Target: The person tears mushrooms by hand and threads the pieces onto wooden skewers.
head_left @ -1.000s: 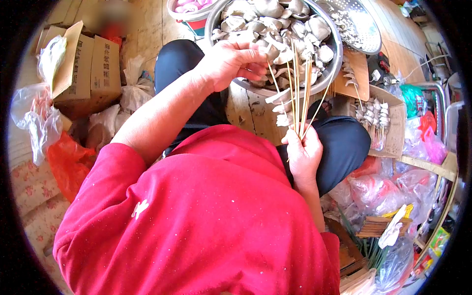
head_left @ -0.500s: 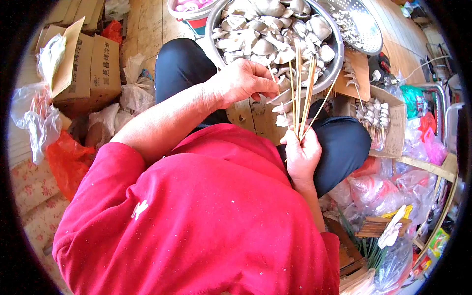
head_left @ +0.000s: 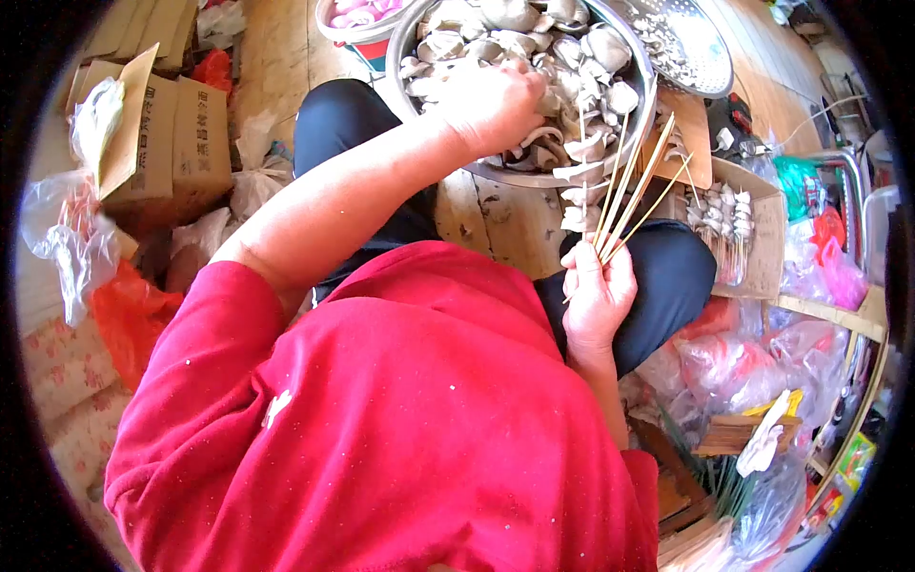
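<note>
My left hand (head_left: pixel 500 107) is down in a large metal bowl (head_left: pixel 646 114) heaped with grey-white oyster mushrooms (head_left: pixel 510 14). Its back faces me, and the fingertips are hidden among the mushrooms, so what they grip does not show. Just right of the bowl's near edge, my right hand (head_left: pixel 600 291) is closed around a fanned bunch of thin wooden skewers (head_left: pixel 634 186). One of these skewers stands to the left of the others and carries several mushroom pieces (head_left: pixel 583 173) threaded along it.
A cardboard box (head_left: pixel 762 276) at the right holds finished mushroom skewers (head_left: pixel 721 224). Behind it are a metal colander (head_left: pixel 710 81) with small pieces and a board (head_left: pixel 688 157). Plastic bags (head_left: pixel 724 367) crowd the right side. A carton (head_left: pixel 181 143) and red bag (head_left: pixel 133 319) lie left.
My left hand has gone from the skewer tip up and left into the mushrooms. My right hand has shifted slightly right, and the loaded skewer now stands apart from the bare ones.
</note>
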